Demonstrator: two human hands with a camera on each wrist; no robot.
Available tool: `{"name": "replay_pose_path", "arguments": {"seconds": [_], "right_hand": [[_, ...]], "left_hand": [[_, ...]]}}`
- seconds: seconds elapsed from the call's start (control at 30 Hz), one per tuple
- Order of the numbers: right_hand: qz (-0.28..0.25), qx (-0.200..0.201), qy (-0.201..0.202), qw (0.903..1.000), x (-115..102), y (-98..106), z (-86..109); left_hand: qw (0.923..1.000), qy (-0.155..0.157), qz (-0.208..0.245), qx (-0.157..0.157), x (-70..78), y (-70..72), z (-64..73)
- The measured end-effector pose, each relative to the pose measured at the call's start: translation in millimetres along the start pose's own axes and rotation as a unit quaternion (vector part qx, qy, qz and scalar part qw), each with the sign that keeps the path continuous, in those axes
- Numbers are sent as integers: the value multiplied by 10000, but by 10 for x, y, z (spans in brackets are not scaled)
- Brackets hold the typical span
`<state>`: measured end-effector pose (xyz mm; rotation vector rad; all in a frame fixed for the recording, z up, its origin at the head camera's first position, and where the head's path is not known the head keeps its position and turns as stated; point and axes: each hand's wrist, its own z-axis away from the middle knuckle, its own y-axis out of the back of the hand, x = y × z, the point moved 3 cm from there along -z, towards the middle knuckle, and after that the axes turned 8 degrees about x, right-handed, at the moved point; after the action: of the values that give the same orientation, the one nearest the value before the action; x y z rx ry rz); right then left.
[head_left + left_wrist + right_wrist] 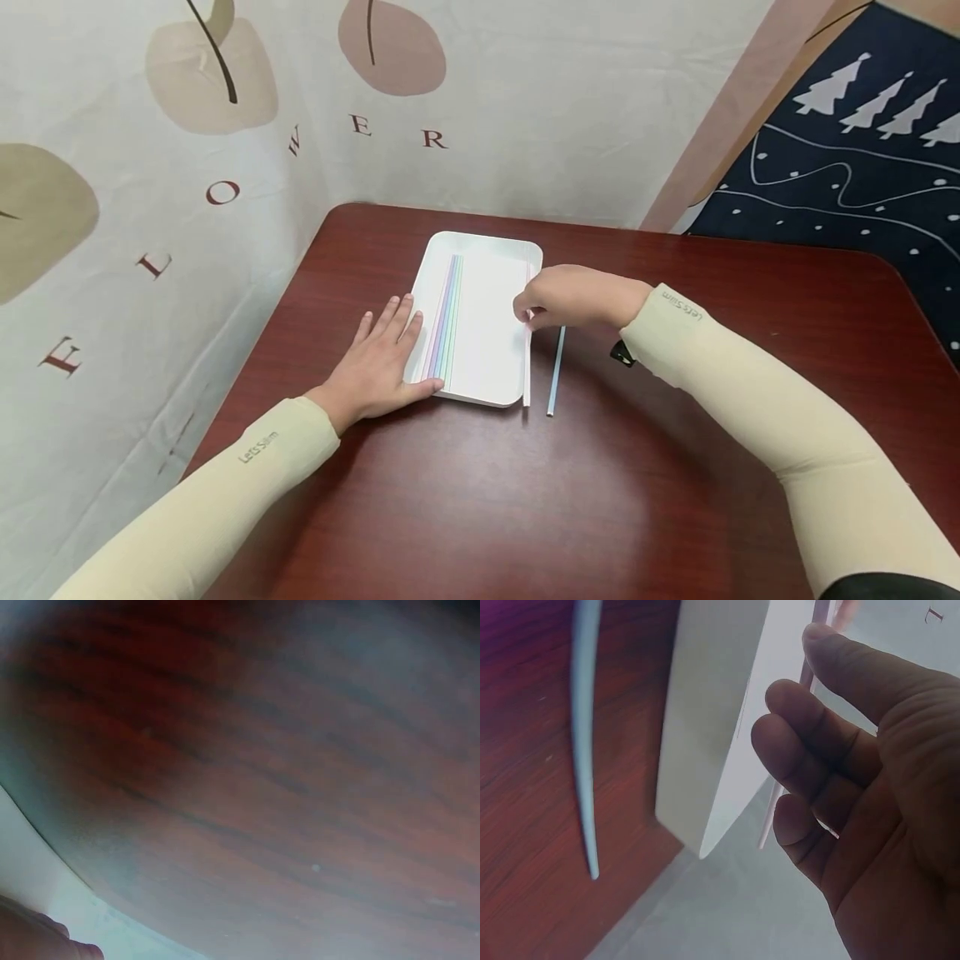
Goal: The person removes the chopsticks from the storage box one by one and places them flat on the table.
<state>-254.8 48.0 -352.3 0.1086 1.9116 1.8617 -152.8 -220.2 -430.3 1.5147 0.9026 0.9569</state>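
Note:
Several pastel straws [447, 321] lie side by side along the left part of a white rectangular tray [491, 333]. My left hand [382, 362] rests on the tray's left edge, fingers spread and thumb at the near rim. Over the right edge, my right hand [562, 296] pinches a pale pink straw [527, 375] between thumb and finger. In the right wrist view the pink straw [767, 821] passes behind the curled fingers, so part of it is hidden. A light blue straw [556, 375] lies on the table just right of the tray, its far end hidden under the right hand.
The dark red wooden table [480, 500] carries the tray near its far edge. Behind it hangs a pale printed cloth [525, 108], with a navy tree-patterned cloth [847, 183] at the right. The left wrist view shows mostly blurred tabletop.

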Motion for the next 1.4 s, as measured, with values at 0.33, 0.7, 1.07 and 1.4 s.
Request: {"name": "replay_pose_path", "arguments": {"seconds": [0.33,0.7,1.07,1.4], "right_hand": [[59,289,-31,9996,101,-35,386],[-210,330,-138,9991,247,-246,681],[-290,168,-272,9991,368,-457,743],[-288,111,-319,9990,430,-480,695]], "left_hand": [[10000,10,45,2,-1,-8,0],[10000,4,87,14,-7,-13,-9],[9999,-7,88,50,-26,-24,-8],[9999,10,104,30,-23,-29,-16]]}}
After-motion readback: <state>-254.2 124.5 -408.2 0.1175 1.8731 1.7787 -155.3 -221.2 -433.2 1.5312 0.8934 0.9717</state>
